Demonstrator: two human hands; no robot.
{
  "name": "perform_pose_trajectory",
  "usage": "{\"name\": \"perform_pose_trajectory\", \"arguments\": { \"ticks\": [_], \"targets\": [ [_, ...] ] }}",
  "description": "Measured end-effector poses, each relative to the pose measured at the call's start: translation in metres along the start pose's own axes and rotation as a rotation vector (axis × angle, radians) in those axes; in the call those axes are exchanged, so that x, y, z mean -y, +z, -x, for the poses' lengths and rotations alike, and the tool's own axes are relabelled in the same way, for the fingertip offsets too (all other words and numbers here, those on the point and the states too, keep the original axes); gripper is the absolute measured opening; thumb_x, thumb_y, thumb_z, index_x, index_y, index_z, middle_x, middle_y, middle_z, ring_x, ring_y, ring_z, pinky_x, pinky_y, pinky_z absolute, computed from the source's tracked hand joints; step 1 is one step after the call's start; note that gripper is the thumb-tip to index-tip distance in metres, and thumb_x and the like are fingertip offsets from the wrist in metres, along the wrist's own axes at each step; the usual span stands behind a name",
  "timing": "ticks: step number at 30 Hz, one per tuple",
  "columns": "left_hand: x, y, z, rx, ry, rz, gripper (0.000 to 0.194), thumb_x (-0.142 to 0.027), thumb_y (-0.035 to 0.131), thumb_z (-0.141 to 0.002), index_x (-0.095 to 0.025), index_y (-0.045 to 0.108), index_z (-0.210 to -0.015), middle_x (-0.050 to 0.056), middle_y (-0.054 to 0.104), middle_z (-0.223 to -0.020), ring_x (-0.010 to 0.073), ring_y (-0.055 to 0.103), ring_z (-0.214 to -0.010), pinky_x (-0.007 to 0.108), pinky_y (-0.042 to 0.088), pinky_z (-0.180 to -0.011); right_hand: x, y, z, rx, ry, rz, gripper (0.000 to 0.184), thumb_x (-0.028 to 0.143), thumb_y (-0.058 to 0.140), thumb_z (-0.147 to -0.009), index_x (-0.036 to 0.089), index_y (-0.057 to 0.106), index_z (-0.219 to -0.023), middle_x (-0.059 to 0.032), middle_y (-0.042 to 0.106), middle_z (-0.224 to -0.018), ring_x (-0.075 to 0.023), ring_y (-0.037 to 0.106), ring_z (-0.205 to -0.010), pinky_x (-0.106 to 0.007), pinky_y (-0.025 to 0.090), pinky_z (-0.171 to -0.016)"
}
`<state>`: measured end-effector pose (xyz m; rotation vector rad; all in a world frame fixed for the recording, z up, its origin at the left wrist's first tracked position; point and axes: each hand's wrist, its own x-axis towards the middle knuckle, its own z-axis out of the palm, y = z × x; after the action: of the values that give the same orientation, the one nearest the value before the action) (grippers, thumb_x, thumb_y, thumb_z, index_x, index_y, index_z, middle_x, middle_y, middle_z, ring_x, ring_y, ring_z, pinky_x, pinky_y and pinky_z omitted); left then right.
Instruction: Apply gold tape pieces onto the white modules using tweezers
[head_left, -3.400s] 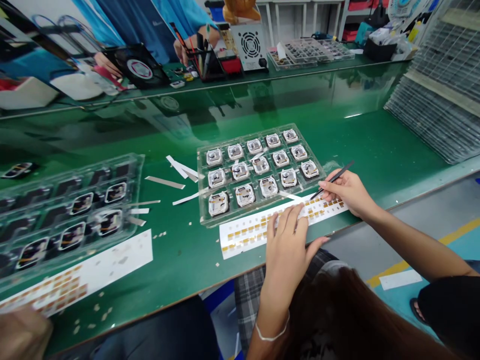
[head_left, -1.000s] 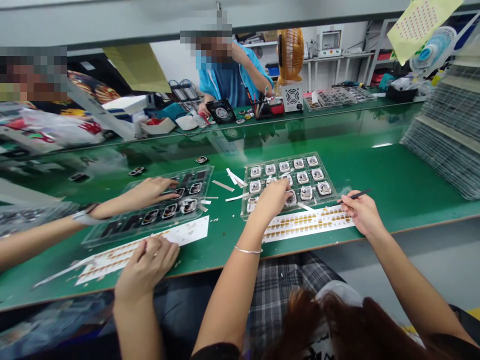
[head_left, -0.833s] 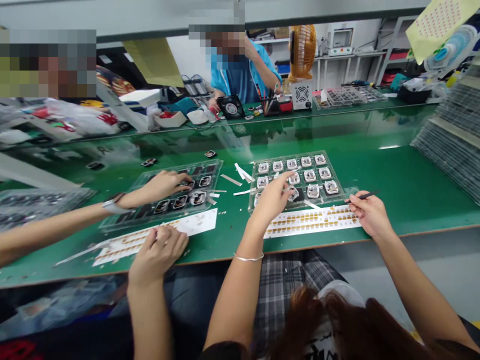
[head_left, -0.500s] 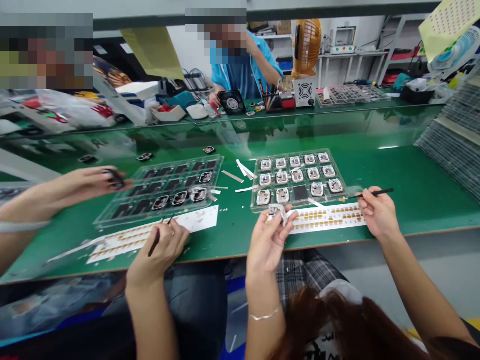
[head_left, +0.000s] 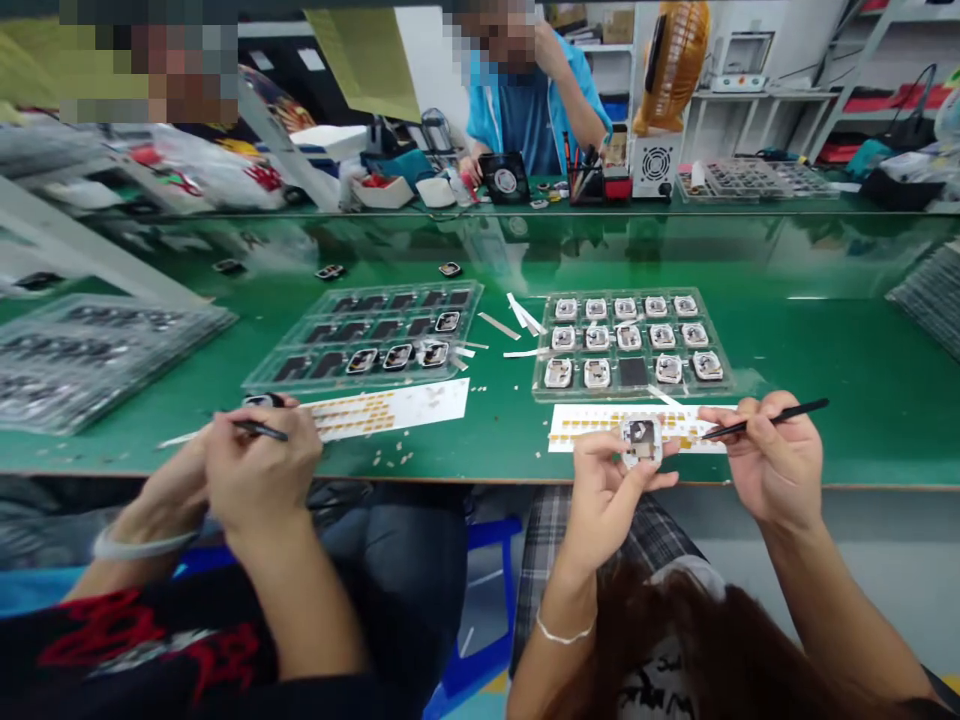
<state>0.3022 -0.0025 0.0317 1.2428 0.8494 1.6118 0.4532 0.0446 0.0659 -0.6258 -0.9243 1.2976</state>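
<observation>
My left hand [head_left: 609, 485] is closed on a small square white part [head_left: 642, 441], held up over the table's front edge. My right hand [head_left: 776, 462] pinches thin black tweezers [head_left: 780, 413]; their tip points left and ends just right of the part. Behind my hands lies a white sheet of small orange stickers [head_left: 589, 424]. Beyond it stands a clear tray [head_left: 721, 384] with several more of these parts and one empty dark pocket [head_left: 634, 371].
A co-worker's hands [head_left: 255, 465] on my left hold tweezers over another sticker sheet [head_left: 409, 405] and a clear tray [head_left: 300, 362]. Stacked trays [head_left: 75, 350] sit far left. White strips [head_left: 517, 315] lie between the trays. A person in blue [head_left: 540, 110] works across the green table.
My left hand lifted a part out of the tray and brought it toward me, face up. My right hand drew in with the tweezers until their tip was beside the part.
</observation>
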Motion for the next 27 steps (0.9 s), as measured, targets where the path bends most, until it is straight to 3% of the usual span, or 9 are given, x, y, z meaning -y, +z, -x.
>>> {"name": "perform_pose_trajectory", "arguments": {
  "ticks": [3,7,12,18,27],
  "targets": [
    [0.003,-0.005,0.004,-0.002,0.175,-0.179,0.004,-0.022,0.053,-0.087,-0.021,0.049,-0.088,0.003,0.06,-0.099,0.0161,0.066,-0.091,0.025,0.059,-0.066,0.006,0.002,0.002,-0.002,0.047,-0.022,0.026,0.027,0.078,-0.067,0.023,0.054,-0.072,0.0041,0.06,-0.063,-0.0163,0.068,-0.081,-0.025,0.056,-0.068],
    [0.005,-0.012,0.002,0.063,0.319,-0.319,0.018,-0.017,0.071,-0.072,-0.021,0.056,-0.08,0.001,0.067,-0.089,0.0142,0.067,-0.08,0.026,0.056,-0.069,0.005,0.011,0.006,0.053,0.248,-0.137,0.024,0.028,0.076,-0.07,0.023,0.053,-0.073,0.0048,0.06,-0.063,-0.017,0.067,-0.092,-0.022,0.058,-0.07],
    [0.009,-0.017,-0.004,0.122,0.454,-0.504,0.02,-0.017,0.072,-0.071,-0.023,0.062,-0.087,0.002,0.067,-0.089,0.0107,0.063,-0.076,0.02,0.052,-0.066,-0.008,0.027,0.01,0.066,0.35,-0.267,0.024,0.029,0.074,-0.073,0.024,0.051,-0.077,0.0062,0.063,-0.068,-0.0128,0.065,-0.096,-0.017,0.057,-0.075],
    [0.012,-0.02,-0.003,0.148,0.498,-0.636,0.019,-0.007,0.059,-0.079,-0.021,0.061,-0.091,0.005,0.065,-0.092,0.0103,0.062,-0.082,0.019,0.051,-0.071,-0.011,0.035,0.015,0.078,0.402,-0.327,0.026,0.029,0.074,-0.072,0.023,0.05,-0.075,0.0065,0.064,-0.067,-0.0126,0.068,-0.089,-0.016,0.058,-0.07],
    [0.006,-0.022,-0.004,0.158,0.495,-0.682,0.013,-0.016,0.061,-0.081,-0.021,0.063,-0.092,0.004,0.068,-0.09,0.0108,0.064,-0.08,0.018,0.052,-0.07,-0.01,0.041,0.014,0.078,0.475,-0.382,0.024,0.031,0.075,-0.071,0.022,0.052,-0.072,0.0063,0.064,-0.067,-0.0113,0.068,-0.086,-0.015,0.057,-0.073]
  ]
}}
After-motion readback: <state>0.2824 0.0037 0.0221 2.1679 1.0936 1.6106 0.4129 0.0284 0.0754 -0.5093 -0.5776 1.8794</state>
